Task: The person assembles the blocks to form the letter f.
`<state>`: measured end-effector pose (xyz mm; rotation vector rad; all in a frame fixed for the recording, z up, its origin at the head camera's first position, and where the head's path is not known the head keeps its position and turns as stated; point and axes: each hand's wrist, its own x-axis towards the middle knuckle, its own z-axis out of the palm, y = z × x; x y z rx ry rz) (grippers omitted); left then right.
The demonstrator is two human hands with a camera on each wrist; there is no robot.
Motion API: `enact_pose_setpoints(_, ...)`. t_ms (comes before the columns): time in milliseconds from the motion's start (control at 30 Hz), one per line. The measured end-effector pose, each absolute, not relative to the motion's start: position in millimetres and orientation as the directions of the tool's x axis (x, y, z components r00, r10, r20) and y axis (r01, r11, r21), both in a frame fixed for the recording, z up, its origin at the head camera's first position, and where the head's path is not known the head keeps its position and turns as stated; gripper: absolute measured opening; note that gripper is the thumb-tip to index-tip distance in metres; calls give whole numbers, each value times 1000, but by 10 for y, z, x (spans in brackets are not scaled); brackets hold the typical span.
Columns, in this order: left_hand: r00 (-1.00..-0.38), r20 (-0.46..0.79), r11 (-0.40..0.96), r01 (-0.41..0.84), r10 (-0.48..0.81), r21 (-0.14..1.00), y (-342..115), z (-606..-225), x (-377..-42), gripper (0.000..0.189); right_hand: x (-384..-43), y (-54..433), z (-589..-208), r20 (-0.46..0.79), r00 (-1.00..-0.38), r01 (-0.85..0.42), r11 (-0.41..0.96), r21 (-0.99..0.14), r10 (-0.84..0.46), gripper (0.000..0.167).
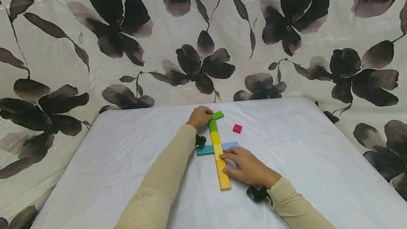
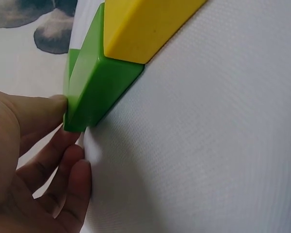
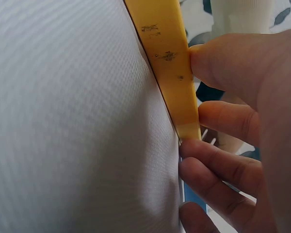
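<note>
A column of flat blocks lies on the white-covered table, with yellow blocks nearest, then a lighter yellow block and a green block. Set at an angle across the top is another green block. My left hand pinches its left end; in the left wrist view the thumb presses the green. My right hand touches the right side of the yellow blocks with thumb and fingertips, not wrapped round them. A teal block and a blue block extend left and right from the column.
A small red block lies apart, right of the column. The table ends at a flowered cloth backdrop. Dark wrist-worn devices show by both wrists, one the right wrist camera.
</note>
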<state>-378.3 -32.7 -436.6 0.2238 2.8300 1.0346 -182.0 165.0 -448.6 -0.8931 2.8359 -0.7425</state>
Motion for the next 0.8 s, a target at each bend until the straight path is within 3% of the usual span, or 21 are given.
enact_pose_setpoints(800,-972,-52,705,127,228,698,-577,-4263,-3654,33,-1810,1645,-4479,58,-828,-516,718,-468,-557,47)
